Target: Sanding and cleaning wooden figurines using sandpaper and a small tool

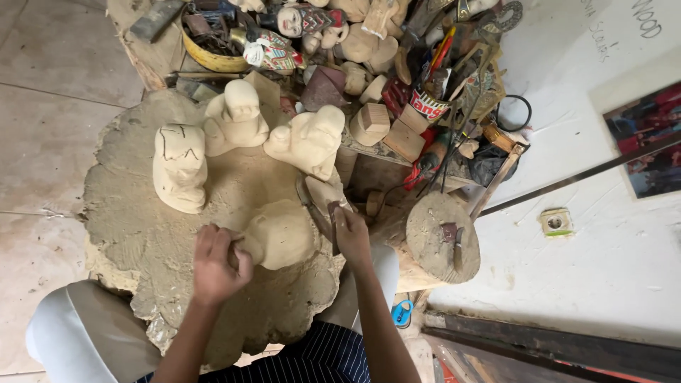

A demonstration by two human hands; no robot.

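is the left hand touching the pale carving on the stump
Touching. The head view shows the left hand gripping the near end of the pale wooden carving, fingers wrapped against it, no gap.

Rested on a broad, rough tree-stump block [135, 227]: three pale, half-carved wooden figures [179, 167] toward the far edge, and a fourth rounded wooden piece [284, 232] near the front.

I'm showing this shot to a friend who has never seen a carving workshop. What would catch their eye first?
Probably the pale carved wooden figures standing on the big rough stump at centre. Next, the left hand gripping another pale carving at the stump's near edge, while the right hand sets a chisel against it. Behind, the heap of tools and painted dolls adds colour.
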